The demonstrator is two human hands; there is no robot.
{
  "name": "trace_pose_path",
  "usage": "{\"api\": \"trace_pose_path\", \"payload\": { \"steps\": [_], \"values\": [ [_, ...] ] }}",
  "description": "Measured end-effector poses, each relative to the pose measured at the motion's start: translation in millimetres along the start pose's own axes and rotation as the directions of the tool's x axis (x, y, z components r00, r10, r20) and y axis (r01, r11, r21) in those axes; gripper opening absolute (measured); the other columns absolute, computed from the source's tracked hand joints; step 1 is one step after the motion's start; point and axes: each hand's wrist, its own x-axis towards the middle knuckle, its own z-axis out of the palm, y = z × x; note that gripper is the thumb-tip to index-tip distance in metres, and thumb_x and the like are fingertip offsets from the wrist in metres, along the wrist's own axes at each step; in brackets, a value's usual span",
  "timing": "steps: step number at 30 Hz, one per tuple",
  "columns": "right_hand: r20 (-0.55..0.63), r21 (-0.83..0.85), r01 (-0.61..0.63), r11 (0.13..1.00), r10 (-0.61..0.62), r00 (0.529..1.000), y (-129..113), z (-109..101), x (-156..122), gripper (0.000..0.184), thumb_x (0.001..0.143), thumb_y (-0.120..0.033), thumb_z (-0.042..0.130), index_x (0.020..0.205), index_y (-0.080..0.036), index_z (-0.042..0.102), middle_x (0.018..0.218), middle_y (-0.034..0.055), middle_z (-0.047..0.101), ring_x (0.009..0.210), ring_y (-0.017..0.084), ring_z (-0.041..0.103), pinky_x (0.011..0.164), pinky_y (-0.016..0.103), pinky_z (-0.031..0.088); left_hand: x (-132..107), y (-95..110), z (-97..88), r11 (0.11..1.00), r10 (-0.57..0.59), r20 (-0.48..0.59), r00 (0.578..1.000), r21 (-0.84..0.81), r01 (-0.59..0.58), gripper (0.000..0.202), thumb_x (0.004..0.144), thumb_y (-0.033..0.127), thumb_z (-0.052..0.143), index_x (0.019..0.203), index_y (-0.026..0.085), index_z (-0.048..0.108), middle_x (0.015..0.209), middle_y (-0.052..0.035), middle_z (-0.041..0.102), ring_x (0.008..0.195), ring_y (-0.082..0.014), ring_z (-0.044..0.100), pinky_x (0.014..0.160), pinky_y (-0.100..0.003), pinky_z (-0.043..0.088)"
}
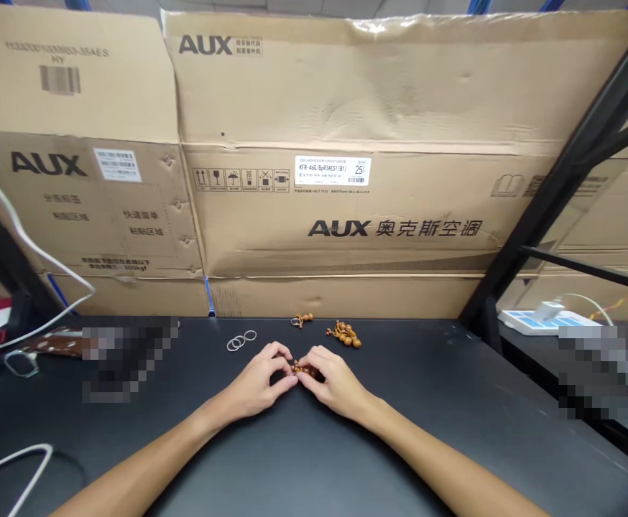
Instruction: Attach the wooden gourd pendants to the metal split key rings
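My left hand [263, 379] and my right hand [333, 382] meet over the middle of the black table, fingers curled and tips pinched. Between them is a small brown beaded charm [297, 368], partly hidden by the fingers. Both hands appear to grip it. Just beyond, to the right, lies a bunch of brown gourd-shaped wooden charms [348, 335] on cords. Farther back is a single gourd charm [306, 317] with a metal ring attached. Several loose metal key rings [241, 340] lie beyond my left hand, some overlapping.
Large cardboard boxes [340, 208] stand along the back of the black table [292, 459]. Black metal frame posts [556, 165] slope at either side. Glasses [21, 363] and a white cable [39, 251] are at left; a power strip [545, 320] is at right.
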Motion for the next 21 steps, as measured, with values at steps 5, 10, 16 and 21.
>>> {"api": "trace_pose_path", "payload": {
  "steps": [5,10,16,21],
  "values": [
    [-0.005,0.003,-0.003,1.0,0.003,1.0,1.4,1.3,0.1,0.006,0.089,-0.023,0.055,0.085,-0.02,0.059,0.078,0.0019,0.059,0.076,0.016,0.052,0.069,0.028,0.044,-0.7,-1.7,-0.2,1.0,0.015,-0.006,1.0,0.006,-0.015,0.014,0.089,0.022,0.049,0.08,0.018,0.059,0.103,-0.0056,0.054,0.095,-0.0183,0.054,0.089,-0.033,0.045],
    [-0.093,-0.074,-0.139,0.987,0.132,0.987,6.7,5.0,2.1,0.01,0.087,-0.019,0.055,0.077,-0.019,0.057,0.076,0.0021,0.058,0.073,0.017,0.051,0.067,0.029,0.043,-1.6,-0.7,-1.1,0.999,0.019,-0.008,1.0,0.034,-0.019,0.012,0.088,0.021,0.051,0.081,0.02,0.06,0.105,-0.005,0.053,0.096,-0.0184,0.054,0.09,-0.034,0.044],
    [-0.026,0.003,-0.033,0.999,0.033,0.999,2.3,1.3,1.2,0.009,0.089,-0.021,0.054,0.081,-0.02,0.057,0.08,0.002,0.059,0.077,0.016,0.051,0.071,0.029,0.044,-2.5,0.4,0.8,0.999,0.024,-0.008,1.0,0.036,-0.023,0.01,0.087,0.024,0.052,0.081,0.019,0.058,0.106,-0.0058,0.053,0.096,-0.0189,0.053,0.089,-0.034,0.045],
    [-0.008,-0.031,-0.015,0.999,0.015,1.0,1.6,1.4,1.4,0.006,0.088,-0.02,0.054,0.083,-0.02,0.058,0.081,0.0022,0.058,0.077,0.017,0.051,0.072,0.03,0.043,-2.3,-3.3,1.6,0.998,0.043,-0.007,0.999,0.045,-0.042,0.013,0.089,0.019,0.046,0.084,0.019,0.058,0.106,-0.0063,0.052,0.097,-0.0186,0.052,0.09,-0.034,0.044]
  ]
}}
